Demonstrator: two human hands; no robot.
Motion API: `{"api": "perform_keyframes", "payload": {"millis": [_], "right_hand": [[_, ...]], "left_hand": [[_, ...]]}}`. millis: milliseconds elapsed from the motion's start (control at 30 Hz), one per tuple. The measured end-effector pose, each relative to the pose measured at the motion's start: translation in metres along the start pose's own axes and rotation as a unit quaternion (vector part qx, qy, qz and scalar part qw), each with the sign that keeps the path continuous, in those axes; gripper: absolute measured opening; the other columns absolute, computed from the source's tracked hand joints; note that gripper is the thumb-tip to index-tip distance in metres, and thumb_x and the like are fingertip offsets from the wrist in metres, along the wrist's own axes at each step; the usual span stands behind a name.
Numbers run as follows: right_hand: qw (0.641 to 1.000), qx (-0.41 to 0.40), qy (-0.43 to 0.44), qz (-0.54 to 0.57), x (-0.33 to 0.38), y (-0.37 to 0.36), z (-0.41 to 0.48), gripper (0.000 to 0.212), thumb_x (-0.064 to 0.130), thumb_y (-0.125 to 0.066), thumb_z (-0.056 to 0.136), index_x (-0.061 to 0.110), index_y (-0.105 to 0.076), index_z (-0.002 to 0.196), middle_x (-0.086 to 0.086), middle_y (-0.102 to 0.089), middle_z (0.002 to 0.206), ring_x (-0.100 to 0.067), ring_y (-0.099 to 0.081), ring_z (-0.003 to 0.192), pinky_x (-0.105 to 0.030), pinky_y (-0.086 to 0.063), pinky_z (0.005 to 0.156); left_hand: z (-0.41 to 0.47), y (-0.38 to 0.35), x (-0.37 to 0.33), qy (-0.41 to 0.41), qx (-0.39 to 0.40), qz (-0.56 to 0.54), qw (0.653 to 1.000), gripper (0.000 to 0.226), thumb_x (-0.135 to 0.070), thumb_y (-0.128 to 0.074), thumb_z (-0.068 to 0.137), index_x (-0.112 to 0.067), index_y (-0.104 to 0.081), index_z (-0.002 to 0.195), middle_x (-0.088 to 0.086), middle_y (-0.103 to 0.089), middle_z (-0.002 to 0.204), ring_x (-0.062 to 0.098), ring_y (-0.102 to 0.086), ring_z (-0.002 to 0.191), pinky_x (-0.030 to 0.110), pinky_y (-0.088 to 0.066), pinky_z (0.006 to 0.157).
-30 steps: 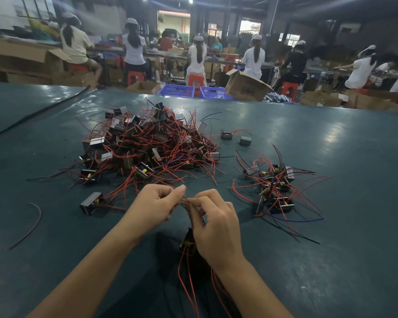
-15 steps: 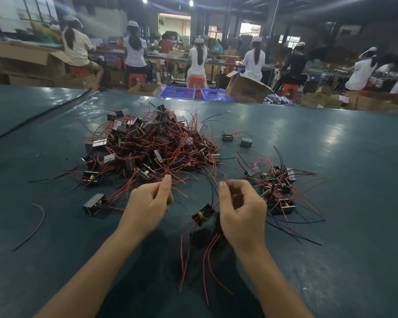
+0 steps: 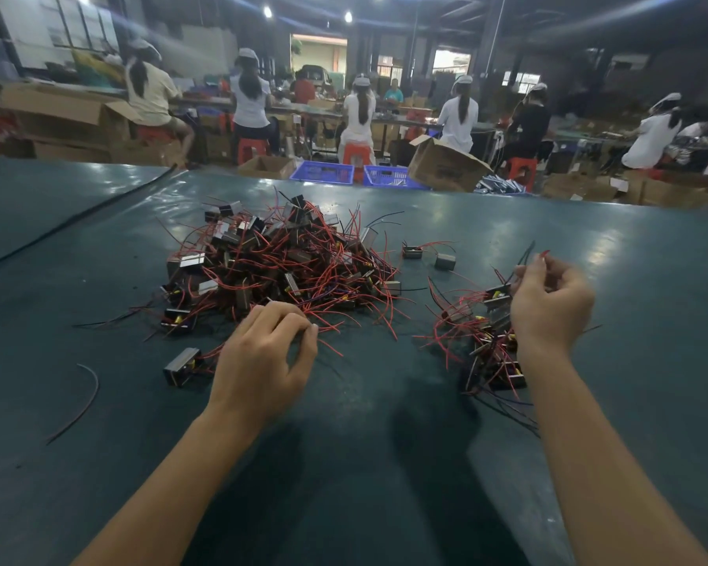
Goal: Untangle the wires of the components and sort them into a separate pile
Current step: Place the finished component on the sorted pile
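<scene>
A big tangled pile (image 3: 287,271) of small black-and-metal components with red wires lies at the middle of the dark green table (image 3: 385,463). To its right sits a smaller sorted pile (image 3: 483,353). My left hand (image 3: 262,357) rests at the big pile's front edge, fingers curled, fingertips pinching a red wire (image 3: 323,326). My right hand (image 3: 548,308) is raised over the small pile and pinches the wires of one component (image 3: 497,296), which hangs just left of the hand. The wire ends stick up above my fingers.
One component (image 3: 182,367) lies alone left of my left hand. Two more (image 3: 411,252) (image 3: 445,261) sit between the piles at the back. A loose dark wire (image 3: 84,402) lies at the left. Beyond the table's far edge are boxes, blue crates and seated workers.
My hands have parted. The right hand carried the freed component right, over the small pile. The left hand moved forward to the big pile's front wires.
</scene>
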State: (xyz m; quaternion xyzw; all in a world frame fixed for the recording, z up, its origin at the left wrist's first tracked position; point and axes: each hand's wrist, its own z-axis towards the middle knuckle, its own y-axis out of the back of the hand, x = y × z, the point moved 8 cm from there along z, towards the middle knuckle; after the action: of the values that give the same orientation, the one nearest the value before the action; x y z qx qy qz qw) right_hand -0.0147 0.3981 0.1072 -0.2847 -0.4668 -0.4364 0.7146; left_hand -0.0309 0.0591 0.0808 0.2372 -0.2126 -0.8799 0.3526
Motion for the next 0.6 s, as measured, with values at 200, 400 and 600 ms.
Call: {"api": "perform_keyframes", "payload": {"millis": [200, 400, 600], "right_hand": [[0.998, 0.044, 0.014, -0.050, -0.003, -0.008, -0.029, 0.036, 0.014, -0.055, 0.093, 0.016, -0.053, 0.129, 0.002, -0.063, 0.126, -0.005, -0.063, 0.086, -0.015, -0.049, 0.075], [0.976, 0.106, 0.184, -0.052, 0.032, -0.031, -0.107, 0.041, 0.006, -0.062, 0.088, 0.007, -0.057, 0.128, -0.004, -0.065, 0.121, -0.020, -0.061, 0.103, -0.051, -0.047, 0.095], [0.968, 0.222, 0.111, -0.022, 0.008, -0.057, -0.154, 0.041, 0.009, -0.062, 0.091, 0.018, -0.055, 0.130, 0.011, -0.059, 0.122, -0.010, -0.059, 0.109, -0.040, -0.048, 0.099]], "left_hand": [[0.008, 0.017, 0.023, 0.069, -0.029, 0.106, 0.992, 0.023, -0.022, -0.049, 0.089, -0.014, -0.068, 0.101, 0.004, -0.065, 0.106, 0.027, -0.057, 0.098, 0.039, -0.038, 0.082], [-0.023, 0.003, 0.103, 0.341, 0.273, 0.248, 0.865, 0.043, -0.028, -0.051, 0.092, -0.019, -0.043, 0.134, 0.012, -0.042, 0.138, 0.036, -0.043, 0.124, 0.046, -0.036, 0.099], [-0.012, 0.010, 0.104, 0.321, 0.182, 0.152, 0.917, 0.030, -0.013, -0.057, 0.093, -0.015, -0.056, 0.123, 0.014, -0.058, 0.115, 0.037, -0.057, 0.101, 0.042, -0.046, 0.074]]}}
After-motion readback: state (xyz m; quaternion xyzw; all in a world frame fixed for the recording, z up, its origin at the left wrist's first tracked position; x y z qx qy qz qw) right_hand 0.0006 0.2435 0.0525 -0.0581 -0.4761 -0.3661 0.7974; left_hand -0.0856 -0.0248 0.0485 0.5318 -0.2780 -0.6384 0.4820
